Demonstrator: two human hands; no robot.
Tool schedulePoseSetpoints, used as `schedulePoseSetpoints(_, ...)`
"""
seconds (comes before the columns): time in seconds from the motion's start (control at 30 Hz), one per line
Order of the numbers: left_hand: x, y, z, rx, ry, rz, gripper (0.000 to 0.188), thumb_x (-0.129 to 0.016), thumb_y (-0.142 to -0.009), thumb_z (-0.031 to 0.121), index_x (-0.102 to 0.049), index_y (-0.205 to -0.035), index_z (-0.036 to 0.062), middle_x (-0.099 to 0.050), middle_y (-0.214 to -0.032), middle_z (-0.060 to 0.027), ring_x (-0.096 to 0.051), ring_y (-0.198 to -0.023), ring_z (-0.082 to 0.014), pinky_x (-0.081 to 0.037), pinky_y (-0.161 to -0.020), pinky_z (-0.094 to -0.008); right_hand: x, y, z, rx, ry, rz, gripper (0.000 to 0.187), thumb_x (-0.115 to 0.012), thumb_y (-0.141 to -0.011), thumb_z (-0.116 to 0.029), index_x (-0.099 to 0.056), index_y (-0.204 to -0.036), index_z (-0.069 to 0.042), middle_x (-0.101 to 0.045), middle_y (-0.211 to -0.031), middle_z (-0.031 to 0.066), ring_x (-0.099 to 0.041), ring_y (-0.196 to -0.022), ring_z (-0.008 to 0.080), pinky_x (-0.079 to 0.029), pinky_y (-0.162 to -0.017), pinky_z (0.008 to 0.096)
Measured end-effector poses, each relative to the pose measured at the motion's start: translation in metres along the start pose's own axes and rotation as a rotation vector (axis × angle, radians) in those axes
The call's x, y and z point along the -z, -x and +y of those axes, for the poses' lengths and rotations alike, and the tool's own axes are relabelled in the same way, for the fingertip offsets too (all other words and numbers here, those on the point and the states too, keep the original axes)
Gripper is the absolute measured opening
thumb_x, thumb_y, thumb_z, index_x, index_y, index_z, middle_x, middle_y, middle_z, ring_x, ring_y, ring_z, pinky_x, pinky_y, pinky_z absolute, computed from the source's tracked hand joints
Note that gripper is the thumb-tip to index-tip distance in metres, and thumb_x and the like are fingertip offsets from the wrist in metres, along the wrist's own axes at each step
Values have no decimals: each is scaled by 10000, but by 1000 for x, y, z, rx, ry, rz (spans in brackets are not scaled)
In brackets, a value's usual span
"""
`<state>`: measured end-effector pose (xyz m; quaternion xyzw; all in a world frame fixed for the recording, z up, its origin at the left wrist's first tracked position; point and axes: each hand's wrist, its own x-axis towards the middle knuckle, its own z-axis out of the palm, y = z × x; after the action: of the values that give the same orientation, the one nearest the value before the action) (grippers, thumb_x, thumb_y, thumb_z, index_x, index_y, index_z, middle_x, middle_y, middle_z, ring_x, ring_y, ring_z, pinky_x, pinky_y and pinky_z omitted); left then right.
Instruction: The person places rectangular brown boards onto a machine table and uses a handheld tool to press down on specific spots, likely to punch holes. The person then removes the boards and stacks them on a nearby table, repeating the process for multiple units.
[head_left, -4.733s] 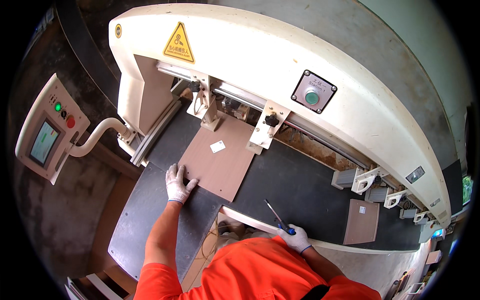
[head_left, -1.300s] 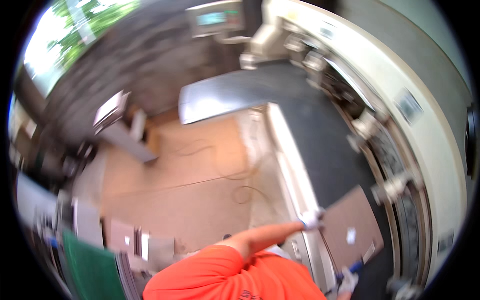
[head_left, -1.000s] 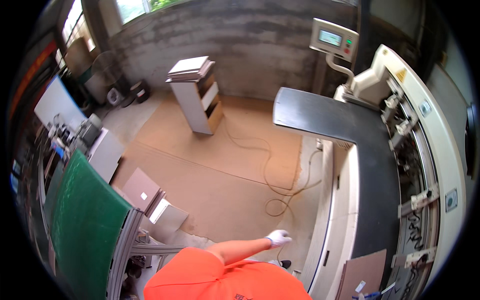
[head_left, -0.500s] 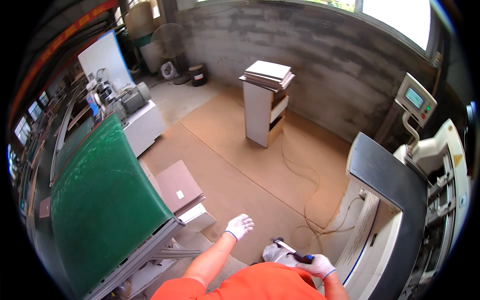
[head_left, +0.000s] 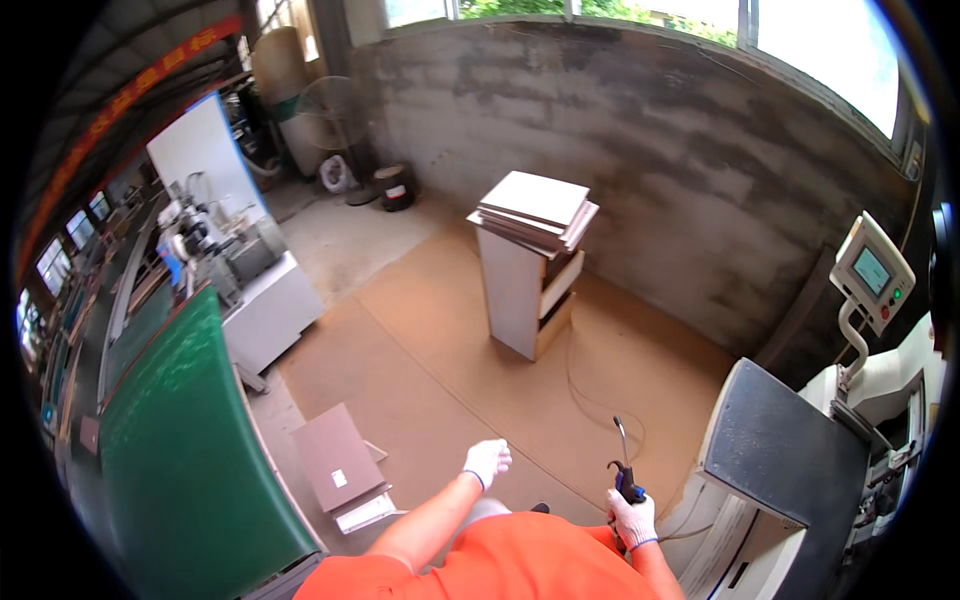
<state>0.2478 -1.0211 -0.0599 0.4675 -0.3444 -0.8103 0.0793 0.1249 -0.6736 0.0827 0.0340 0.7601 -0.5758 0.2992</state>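
1. Far to the left of the drawer cabinet [head_left: 507, 300], a green belt [head_left: 190, 440] is seen, its outer side cut off by the dark rim.
2. Left of the cabinet and nearer the wearer, mauve panels [head_left: 340, 438] are stacked; what they are supported by is hard to make out.
3. In front of the cabinet, slightly to its left, the gloved left hand [head_left: 487, 462] is held out at the end of a bent arm, fingers loosely curled; its grip is half-wide and the palm is mostly hidden.
4. On the cabinet itself, loose boards [head_left: 535, 210] are piled; behind it a stained grey wall [head_left: 650, 170] is topped by windows, and around its base brown sheeting [head_left: 420, 350] is laid.
5. In front of the cabinet, to its right, the blow gun [head_left: 627, 484] is held nozzle up by the right hand [head_left: 633, 518], its grip wrapped round the handle; the lower handle is covered by the glove.
6. Right of the cabinet, a black-topped bench [head_left: 780, 440] is partly cut off, with a control panel [head_left: 872, 272] mounted above.
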Motion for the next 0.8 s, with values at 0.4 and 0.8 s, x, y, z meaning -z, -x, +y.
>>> schedulePoseSetpoints(0.4, -310, -269, 307, -1429, -1117, 353, 437, -768, -972, 455, -775, -1097, 37, -785, -1019, -178, -745, -979, -419, -592, -926, -508, 4, -120, -38, 14, -321, 430, 131, -785, -978, -110, -739, -967, 12, -769, -833, 90, -745, -752, 191, -621, -720, 367)
schedulePoseSetpoints(0.8, -330, -420, 497, -981, -1824, 427, 522, -630, -1013, 457, -695, -1445, 171, -590, -1597, -130, -490, -1473, -371, -309, -1231, -681, -79, -209, -128, -425, 1, 298, 223, -895, -879, -231, -782, -992, -76, -715, -828, -38, -642, -749, 85, -546, -716, 318)
